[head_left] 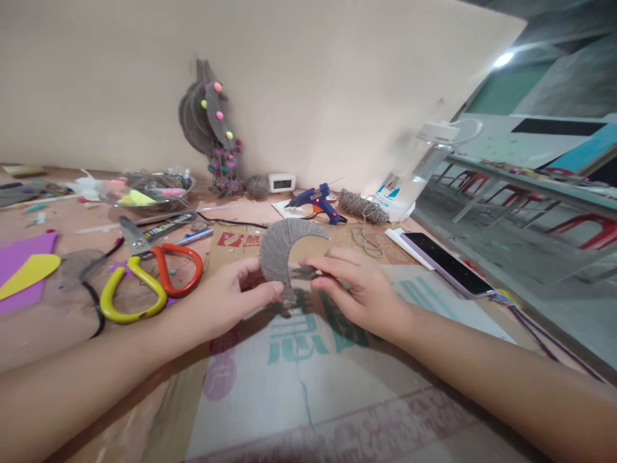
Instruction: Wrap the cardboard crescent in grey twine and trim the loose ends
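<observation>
A crescent wrapped in grey yarn [278, 252] stands upright above the printed cardboard sheet [250, 392]. My left hand [241, 292] pinches its lower left part between thumb and fingers. Just right of the crescent, my right hand [354, 283] has its thumb and fingertips closed on a small dark grey piece [304, 272], which is too blurred to make out fully. That piece lies close to the crescent's inner edge; whether they touch is unclear. A thin strand trails down over the cardboard below the hands.
Scissors with yellow and red handles [137, 311] lie left. Behind stand a blue glue gun [317, 202], a grey yarn bundle [362, 206], a small clock [281, 183] and a bowl of scraps [149, 204]. At right are a phone [446, 262] and a bottle [429, 161].
</observation>
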`<action>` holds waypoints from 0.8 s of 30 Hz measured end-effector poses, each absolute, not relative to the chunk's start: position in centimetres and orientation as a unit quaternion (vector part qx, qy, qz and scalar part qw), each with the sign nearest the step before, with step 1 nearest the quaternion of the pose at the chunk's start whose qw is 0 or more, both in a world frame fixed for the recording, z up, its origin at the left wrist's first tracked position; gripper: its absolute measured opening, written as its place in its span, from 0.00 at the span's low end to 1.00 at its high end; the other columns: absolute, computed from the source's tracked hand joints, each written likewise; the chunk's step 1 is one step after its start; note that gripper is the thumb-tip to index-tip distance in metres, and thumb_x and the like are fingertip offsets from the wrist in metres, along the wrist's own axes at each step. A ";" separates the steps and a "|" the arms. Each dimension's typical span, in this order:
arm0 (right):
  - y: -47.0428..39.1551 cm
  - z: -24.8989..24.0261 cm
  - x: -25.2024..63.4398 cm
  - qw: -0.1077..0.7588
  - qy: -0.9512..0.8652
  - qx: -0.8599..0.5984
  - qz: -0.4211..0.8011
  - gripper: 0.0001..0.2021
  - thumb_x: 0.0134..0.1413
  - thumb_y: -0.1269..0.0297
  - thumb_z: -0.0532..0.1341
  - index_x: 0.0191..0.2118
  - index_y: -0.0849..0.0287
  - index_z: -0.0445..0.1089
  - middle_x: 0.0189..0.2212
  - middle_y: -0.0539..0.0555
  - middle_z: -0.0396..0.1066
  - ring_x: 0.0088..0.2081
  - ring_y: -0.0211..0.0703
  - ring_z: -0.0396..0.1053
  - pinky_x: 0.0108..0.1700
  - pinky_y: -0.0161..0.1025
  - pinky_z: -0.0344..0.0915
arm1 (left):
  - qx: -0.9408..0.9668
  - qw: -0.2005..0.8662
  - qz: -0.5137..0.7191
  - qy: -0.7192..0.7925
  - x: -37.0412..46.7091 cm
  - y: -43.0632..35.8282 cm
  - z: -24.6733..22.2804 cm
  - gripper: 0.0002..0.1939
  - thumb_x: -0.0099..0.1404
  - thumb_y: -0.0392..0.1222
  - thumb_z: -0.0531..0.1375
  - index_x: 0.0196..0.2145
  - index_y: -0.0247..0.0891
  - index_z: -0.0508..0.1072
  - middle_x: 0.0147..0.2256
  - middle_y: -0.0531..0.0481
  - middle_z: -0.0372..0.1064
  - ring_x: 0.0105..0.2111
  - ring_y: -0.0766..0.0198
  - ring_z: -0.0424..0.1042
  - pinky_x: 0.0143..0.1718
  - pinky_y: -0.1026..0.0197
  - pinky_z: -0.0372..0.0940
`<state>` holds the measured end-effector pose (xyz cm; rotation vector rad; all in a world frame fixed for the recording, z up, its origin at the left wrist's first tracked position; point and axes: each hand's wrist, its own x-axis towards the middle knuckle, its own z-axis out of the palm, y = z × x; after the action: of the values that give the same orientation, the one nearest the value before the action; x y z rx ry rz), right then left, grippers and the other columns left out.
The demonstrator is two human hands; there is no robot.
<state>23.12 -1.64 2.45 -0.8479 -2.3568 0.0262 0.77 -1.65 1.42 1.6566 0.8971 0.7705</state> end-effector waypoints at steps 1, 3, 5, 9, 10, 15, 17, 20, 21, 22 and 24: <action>-1.6 2.5 23.2 0.310 -0.896 -0.317 -0.002 0.12 0.60 0.65 0.55 0.45 0.63 0.70 0.29 0.54 0.68 0.31 0.39 0.64 0.33 0.36 0.60 | 0.691 0.525 0.323 0.378 0.8 -1.7 1.4 0.10 0.62 0.41 0.57 0.40 0.40 0.73 0.36 0.52 0.75 0.37 0.65 0.72 0.40 0.64 0.66; -1.7 2.4 23.2 0.309 -0.899 -0.312 -0.015 0.12 0.60 0.65 0.55 0.44 0.64 0.71 0.29 0.54 0.69 0.30 0.39 0.64 0.33 0.36 0.59 | 0.688 0.523 0.326 0.383 0.8 -1.7 1.5 0.08 0.61 0.40 0.57 0.38 0.39 0.73 0.34 0.53 0.74 0.35 0.66 0.72 0.39 0.65 0.66; -1.8 2.4 23.2 0.307 -0.899 -0.310 -0.020 0.11 0.60 0.65 0.56 0.44 0.63 0.71 0.29 0.54 0.69 0.30 0.38 0.64 0.33 0.36 0.60 | 0.686 0.524 0.327 0.385 0.9 -1.8 1.6 0.08 0.61 0.39 0.57 0.37 0.39 0.73 0.33 0.53 0.74 0.35 0.66 0.72 0.38 0.65 0.66; -1.8 2.3 23.2 0.298 -0.901 -0.313 -0.028 0.12 0.60 0.64 0.55 0.44 0.62 0.71 0.29 0.54 0.69 0.30 0.38 0.64 0.32 0.35 0.60 | 0.685 0.522 0.330 0.387 1.0 -1.9 1.8 0.08 0.60 0.40 0.58 0.37 0.39 0.74 0.33 0.53 0.75 0.34 0.66 0.72 0.38 0.65 0.66; -1.8 2.2 23.2 0.295 -0.902 -0.315 -0.030 0.12 0.60 0.63 0.55 0.44 0.62 0.71 0.28 0.54 0.69 0.30 0.38 0.64 0.32 0.35 0.60 | 0.686 0.519 0.328 0.391 1.0 -1.9 1.8 0.08 0.60 0.41 0.58 0.37 0.39 0.74 0.33 0.53 0.75 0.33 0.66 0.72 0.38 0.65 0.66; -1.8 2.2 23.1 0.287 -0.902 -0.321 -0.028 0.12 0.60 0.64 0.55 0.44 0.61 0.72 0.29 0.54 0.69 0.30 0.38 0.65 0.32 0.35 0.59 | 0.687 0.518 0.320 0.396 0.9 -1.9 1.7 0.09 0.61 0.42 0.58 0.38 0.39 0.73 0.34 0.52 0.75 0.34 0.65 0.72 0.38 0.64 0.67; -1.8 2.2 23.1 0.287 -0.901 -0.325 -0.023 0.12 0.61 0.63 0.55 0.43 0.61 0.72 0.28 0.54 0.69 0.30 0.38 0.64 0.32 0.35 0.59 | 0.691 0.522 0.319 0.384 0.9 -1.9 1.6 0.10 0.61 0.42 0.57 0.40 0.39 0.73 0.36 0.51 0.75 0.36 0.64 0.72 0.40 0.63 0.66; -1.7 2.0 23.1 0.284 -0.896 -0.341 0.002 0.12 0.61 0.62 0.55 0.43 0.61 0.72 0.27 0.53 0.69 0.30 0.38 0.64 0.33 0.35 0.59 | 0.698 0.525 0.320 0.367 0.9 -1.8 1.5 0.12 0.62 0.41 0.57 0.43 0.39 0.72 0.40 0.50 0.74 0.39 0.63 0.72 0.42 0.62 0.66; -1.7 2.0 23.1 0.281 -0.894 -0.348 0.015 0.12 0.61 0.62 0.55 0.44 0.60 0.72 0.28 0.53 0.69 0.31 0.38 0.64 0.33 0.36 0.59 | 0.698 0.525 0.321 0.366 0.8 -1.8 1.5 0.13 0.62 0.41 0.56 0.44 0.39 0.72 0.41 0.49 0.74 0.39 0.63 0.72 0.43 0.61 0.66; -1.7 1.9 23.1 0.279 -0.892 -0.354 0.025 0.13 0.61 0.61 0.55 0.44 0.60 0.72 0.28 0.53 0.69 0.31 0.39 0.64 0.34 0.36 0.60 | 0.698 0.525 0.321 0.366 0.8 -1.8 1.5 0.13 0.62 0.42 0.57 0.44 0.39 0.72 0.42 0.49 0.74 0.39 0.63 0.72 0.43 0.61 0.66; -1.7 1.9 23.2 0.279 -0.890 -0.358 0.037 0.13 0.61 0.61 0.55 0.45 0.59 0.72 0.29 0.53 0.69 0.32 0.39 0.65 0.34 0.36 0.60 | 0.698 0.520 0.321 0.374 0.8 -1.8 1.5 0.13 0.62 0.43 0.57 0.43 0.39 0.72 0.41 0.49 0.74 0.39 0.62 0.72 0.42 0.60 0.67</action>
<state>23.15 -1.66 1.87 -0.9606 -2.3872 0.1004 0.76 -1.78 1.46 1.6736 0.8962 0.7690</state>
